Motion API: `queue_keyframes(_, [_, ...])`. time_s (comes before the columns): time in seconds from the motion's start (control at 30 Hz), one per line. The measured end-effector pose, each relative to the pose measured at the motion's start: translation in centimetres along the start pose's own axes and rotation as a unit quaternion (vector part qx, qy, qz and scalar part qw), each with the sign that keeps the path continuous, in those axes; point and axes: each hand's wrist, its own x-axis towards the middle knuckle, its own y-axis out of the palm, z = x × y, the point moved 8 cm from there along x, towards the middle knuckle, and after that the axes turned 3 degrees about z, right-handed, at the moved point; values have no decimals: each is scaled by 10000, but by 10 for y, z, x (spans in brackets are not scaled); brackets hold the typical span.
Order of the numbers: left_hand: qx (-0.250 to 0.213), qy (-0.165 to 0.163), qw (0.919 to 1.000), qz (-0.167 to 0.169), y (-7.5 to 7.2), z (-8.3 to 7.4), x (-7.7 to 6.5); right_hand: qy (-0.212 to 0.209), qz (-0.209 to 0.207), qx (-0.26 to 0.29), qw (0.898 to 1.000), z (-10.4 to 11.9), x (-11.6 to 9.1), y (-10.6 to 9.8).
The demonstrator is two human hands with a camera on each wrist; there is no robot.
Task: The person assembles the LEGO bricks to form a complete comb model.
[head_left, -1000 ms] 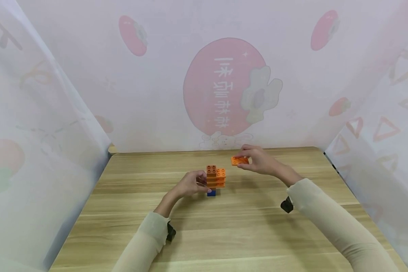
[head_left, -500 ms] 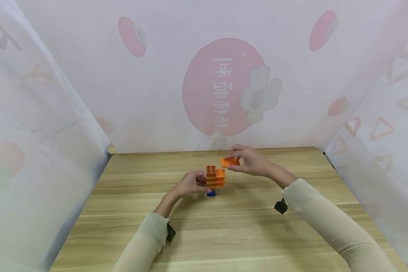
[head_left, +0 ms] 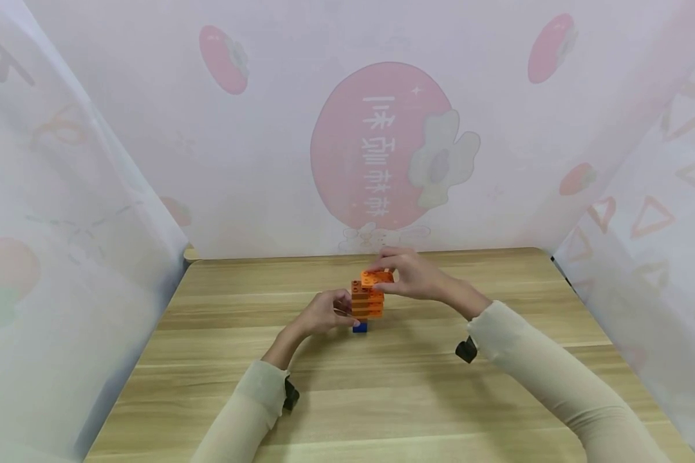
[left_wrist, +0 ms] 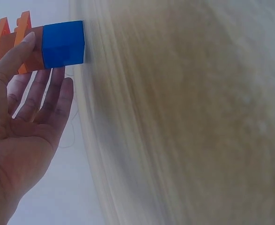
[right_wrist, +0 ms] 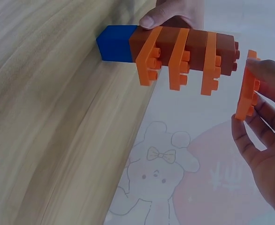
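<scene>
A tower of toy building bricks stands on the table, with a blue brick [right_wrist: 115, 43] at its foot. Above that, brown bricks [right_wrist: 196, 43] alternate with thin orange plates [right_wrist: 176, 65] that jut out to one side. My left hand [head_left: 323, 313] grips the tower low down, its thumb on the brown brick just over the blue one; the left wrist view shows the fingers behind. Between thumb and fingers my right hand [head_left: 412, 273] pinches another orange plate [right_wrist: 247, 86]. In the right wrist view this plate is a small gap away from the studs of the top brown brick.
The tower stands toward the back of the wooden table [head_left: 359, 411]. A white curtain [head_left: 255, 161] with pink printed pictures hangs behind the table and along both sides. Dark wrist cameras [head_left: 466, 349] sit under the sleeves.
My right hand has carried the orange plate leftward, from the tower's right side to over its top. The left hand and the tower have stayed in place.
</scene>
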Motion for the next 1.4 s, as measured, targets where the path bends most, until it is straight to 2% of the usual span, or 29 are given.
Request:
queue_keyframes(0.2, [27,-25,10000,19,0,1,0,-71,76,-12,9999,5,4,5])
queue_keyframes(0.47, [6,0,10000,53,2,1,0,126,356,30,9993,4,8,14])
queue_keyframes(0.93, [8,78,10000,40,2,1,0,99,410,-172,9990,9,14,16])
queue_keyframes(1.4, [192,75,9998,40,1,-2,0,353,553,-153,9977,8,16,16])
